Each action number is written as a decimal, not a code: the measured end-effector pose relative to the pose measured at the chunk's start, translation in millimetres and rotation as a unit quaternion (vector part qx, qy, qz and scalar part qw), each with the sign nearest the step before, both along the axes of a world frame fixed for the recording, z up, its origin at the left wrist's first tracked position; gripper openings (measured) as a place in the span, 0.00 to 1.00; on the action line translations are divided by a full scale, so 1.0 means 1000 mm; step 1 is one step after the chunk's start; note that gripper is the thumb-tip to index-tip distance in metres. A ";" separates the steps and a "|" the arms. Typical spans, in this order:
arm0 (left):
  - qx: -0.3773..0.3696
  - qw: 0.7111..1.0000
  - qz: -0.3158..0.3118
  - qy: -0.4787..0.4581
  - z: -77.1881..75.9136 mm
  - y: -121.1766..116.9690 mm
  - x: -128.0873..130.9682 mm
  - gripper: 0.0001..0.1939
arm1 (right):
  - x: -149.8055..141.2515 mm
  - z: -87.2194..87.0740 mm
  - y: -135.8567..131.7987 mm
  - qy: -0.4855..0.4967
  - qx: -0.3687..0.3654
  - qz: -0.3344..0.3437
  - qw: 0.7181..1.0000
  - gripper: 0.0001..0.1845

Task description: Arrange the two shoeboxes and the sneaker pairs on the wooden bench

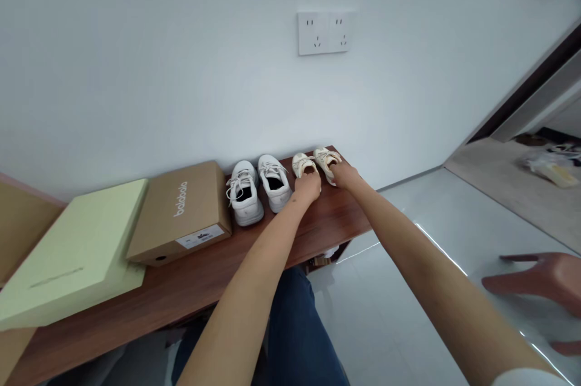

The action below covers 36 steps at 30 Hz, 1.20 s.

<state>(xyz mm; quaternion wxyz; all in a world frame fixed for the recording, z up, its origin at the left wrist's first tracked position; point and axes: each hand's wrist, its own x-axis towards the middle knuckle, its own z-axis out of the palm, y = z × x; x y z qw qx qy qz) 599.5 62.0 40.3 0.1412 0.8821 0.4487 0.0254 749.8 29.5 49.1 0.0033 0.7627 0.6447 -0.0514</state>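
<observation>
Two small cream sneakers stand side by side at the right end of a brown wooden shelf top (336,216), toes toward the wall. My left hand (308,185) is closed on the heel of the left cream sneaker (301,161). On the right cream sneaker (324,157), my right hand (344,175) grips the heel opening, its fingertips hidden inside. Just left of them sits a pair of larger white sneakers, the nearer-to-hand one (275,183) and its mate (245,192), both with laces and toes to the wall.
Left along the shelf lie a brown shoebox (181,210) and a pale green box (77,253). A double wall socket (323,33) is above. On the tiled floor at right stands a reddish-brown plastic stool (540,283). Shoes and a plastic bag (551,168) lie beyond the doorway.
</observation>
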 end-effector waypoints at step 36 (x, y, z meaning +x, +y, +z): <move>-0.007 0.943 0.060 -0.329 -0.062 -0.158 -0.118 0.14 | -0.050 -0.065 -0.149 0.314 0.236 0.009 0.920 0.12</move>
